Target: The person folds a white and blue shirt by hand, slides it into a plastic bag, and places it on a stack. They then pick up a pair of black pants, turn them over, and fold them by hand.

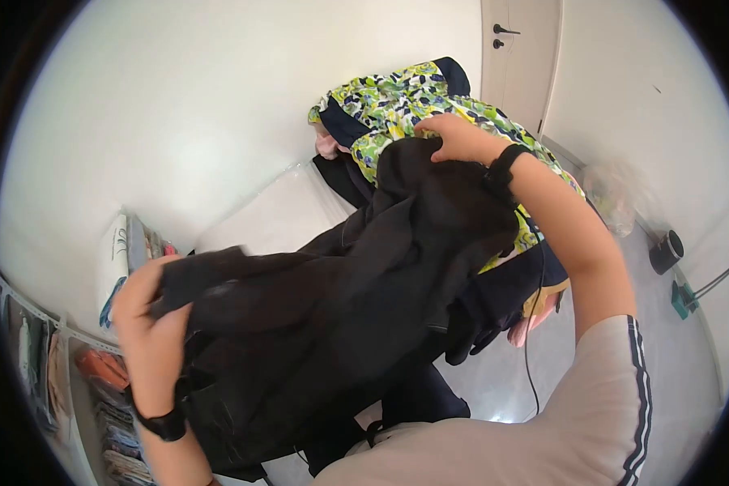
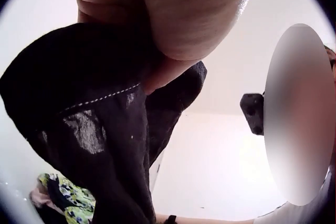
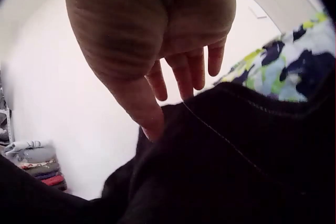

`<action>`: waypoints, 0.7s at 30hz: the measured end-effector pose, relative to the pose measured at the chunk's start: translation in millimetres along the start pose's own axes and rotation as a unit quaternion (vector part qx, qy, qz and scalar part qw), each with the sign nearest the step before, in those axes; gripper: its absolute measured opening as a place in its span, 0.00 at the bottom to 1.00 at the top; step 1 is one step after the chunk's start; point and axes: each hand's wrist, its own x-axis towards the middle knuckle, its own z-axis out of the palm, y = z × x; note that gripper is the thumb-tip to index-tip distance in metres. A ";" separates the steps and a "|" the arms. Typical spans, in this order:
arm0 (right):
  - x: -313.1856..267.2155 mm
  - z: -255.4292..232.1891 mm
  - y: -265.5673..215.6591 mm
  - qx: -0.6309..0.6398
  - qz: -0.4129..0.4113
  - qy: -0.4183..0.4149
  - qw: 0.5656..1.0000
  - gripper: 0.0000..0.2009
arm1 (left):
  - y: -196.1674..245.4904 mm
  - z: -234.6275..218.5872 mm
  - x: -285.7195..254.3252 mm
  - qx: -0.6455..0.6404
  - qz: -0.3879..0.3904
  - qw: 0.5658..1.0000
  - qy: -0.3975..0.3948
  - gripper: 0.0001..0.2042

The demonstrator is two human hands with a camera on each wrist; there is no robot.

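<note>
A large black garment [image 1: 340,292] hangs spread between my two hands. At the lower left, my left hand [image 1: 142,312] grips one bunched edge of it; in the left wrist view the fist [image 2: 173,14] is closed over the black cloth [image 2: 89,129]. Higher up on the right, my right hand [image 1: 458,138] holds the garment's top edge. In the right wrist view its thumb [image 3: 149,116] lies on the near side of the black cloth [image 3: 252,171] and the other fingers [image 3: 184,74] reach behind it. A green, yellow and navy floral garment [image 1: 397,97] sits just behind.
A white flat surface [image 1: 275,215] lies under the clothes against the white wall. Shelves with folded clothes [image 1: 113,405] stand at the lower left. A closed door [image 1: 518,49] is at the back, and a black cylinder [image 1: 666,251] and a clear bag [image 1: 616,194] sit on the floor at right.
</note>
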 end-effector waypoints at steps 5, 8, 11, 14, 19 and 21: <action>9.5 18.2 20.4 0.008 0.058 -0.058 0.997 0.23 | -28.0 -77.6 -21.3 0.031 -0.128 0.983 0.128 0.12; 5.9 18.4 28.1 0.051 0.084 -0.057 0.994 0.19 | -69.2 -114.1 -35.0 0.027 -0.110 0.976 0.187 0.13; -3.7 15.3 33.2 0.080 0.073 -0.032 0.994 0.14 | -104.3 -139.5 -56.0 0.108 -0.096 0.961 0.236 0.14; -13.3 13.9 33.7 0.094 0.070 -0.013 0.993 0.11 | -143.1 -157.3 -97.3 -0.045 -0.069 0.981 0.177 0.10; -19.6 17.9 39.7 0.097 0.084 0.013 0.992 0.11 | -112.6 -115.7 -138.1 0.137 -0.128 0.976 -0.113 0.07; -18.9 15.5 35.3 0.120 0.097 -0.012 0.988 0.13 | -102.3 -99.8 -150.4 0.060 -0.242 0.962 -0.110 0.16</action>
